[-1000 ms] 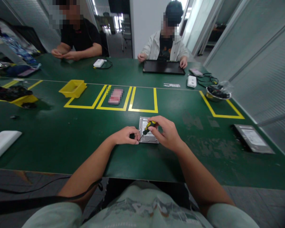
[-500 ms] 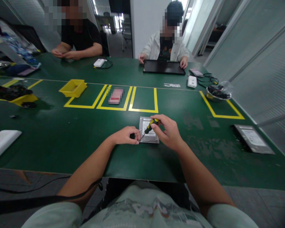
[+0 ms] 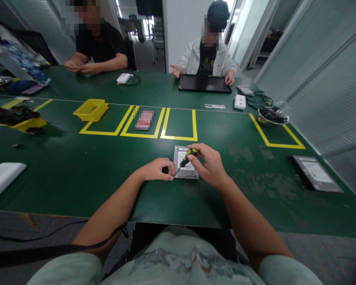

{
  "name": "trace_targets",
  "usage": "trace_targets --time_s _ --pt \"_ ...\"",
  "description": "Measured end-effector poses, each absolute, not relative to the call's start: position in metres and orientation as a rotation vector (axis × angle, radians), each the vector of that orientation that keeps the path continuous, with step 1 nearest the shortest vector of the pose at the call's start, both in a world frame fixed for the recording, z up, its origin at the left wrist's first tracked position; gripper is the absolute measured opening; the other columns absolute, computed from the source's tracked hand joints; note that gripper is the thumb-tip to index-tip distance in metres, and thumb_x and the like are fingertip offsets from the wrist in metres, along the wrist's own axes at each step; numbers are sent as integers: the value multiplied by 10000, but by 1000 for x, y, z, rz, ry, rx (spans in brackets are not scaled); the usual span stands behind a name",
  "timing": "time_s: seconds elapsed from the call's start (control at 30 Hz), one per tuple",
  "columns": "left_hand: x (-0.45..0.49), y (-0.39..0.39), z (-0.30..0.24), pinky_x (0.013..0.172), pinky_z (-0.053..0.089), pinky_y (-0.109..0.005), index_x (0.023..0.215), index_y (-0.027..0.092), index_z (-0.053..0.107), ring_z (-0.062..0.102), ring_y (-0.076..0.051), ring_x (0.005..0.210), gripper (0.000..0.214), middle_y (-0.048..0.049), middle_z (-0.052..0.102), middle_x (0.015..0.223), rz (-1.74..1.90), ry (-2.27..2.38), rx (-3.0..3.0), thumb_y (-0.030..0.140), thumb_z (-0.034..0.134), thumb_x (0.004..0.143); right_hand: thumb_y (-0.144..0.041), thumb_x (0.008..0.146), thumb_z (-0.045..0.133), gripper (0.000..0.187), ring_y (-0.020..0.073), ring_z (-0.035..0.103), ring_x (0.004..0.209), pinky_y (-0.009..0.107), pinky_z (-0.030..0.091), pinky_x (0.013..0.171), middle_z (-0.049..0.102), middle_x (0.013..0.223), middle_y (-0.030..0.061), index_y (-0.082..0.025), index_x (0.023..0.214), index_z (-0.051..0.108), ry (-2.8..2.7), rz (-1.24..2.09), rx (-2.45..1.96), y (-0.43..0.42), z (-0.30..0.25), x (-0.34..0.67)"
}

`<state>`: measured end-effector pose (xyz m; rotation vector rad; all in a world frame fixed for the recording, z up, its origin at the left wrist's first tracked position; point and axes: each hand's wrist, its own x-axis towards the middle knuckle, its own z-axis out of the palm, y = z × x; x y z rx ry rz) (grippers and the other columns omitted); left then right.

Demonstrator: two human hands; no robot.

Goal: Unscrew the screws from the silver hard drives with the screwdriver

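Observation:
A silver hard drive (image 3: 187, 173) with a white label lies flat on the green table in front of me. My right hand (image 3: 209, 162) is closed round the yellow-and-black handle of a screwdriver (image 3: 187, 157). The screwdriver leans, and its thin shaft points down to the lower left corner of the drive. At that same corner, my left hand (image 3: 158, 169) has its curled fingers and thumb against the drive's left edge. The tip of the shaft is close to my left fingertips, and whatever it touches is too small to make out.
Another hard drive (image 3: 316, 174) lies at the right. Yellow tape outlines, a yellow bin (image 3: 91, 110), a pink blurred object (image 3: 144, 120) and a metal bowl of dark parts (image 3: 273, 116) are farther back. Two people sit across, one with a black panel (image 3: 205, 84).
My hands, the screwdriver and the hard drive stay almost the same. Across the table, one person's hand has lifted off the black panel's left corner and opened.

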<state>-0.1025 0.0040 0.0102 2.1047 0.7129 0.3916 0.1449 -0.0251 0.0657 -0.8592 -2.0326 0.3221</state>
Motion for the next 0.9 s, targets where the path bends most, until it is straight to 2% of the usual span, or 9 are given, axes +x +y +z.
trace_targets --time_s 0.9 --pt "-101 3 13 796 431 -269 877 169 692 618 -153 796 136 -1 673 789 389 713 2105 253 748 785 -312 923 595 205 141 589 753 298 493 716 667 923 40 -194 1091 607 -2033 301 -868 -26 66 144"
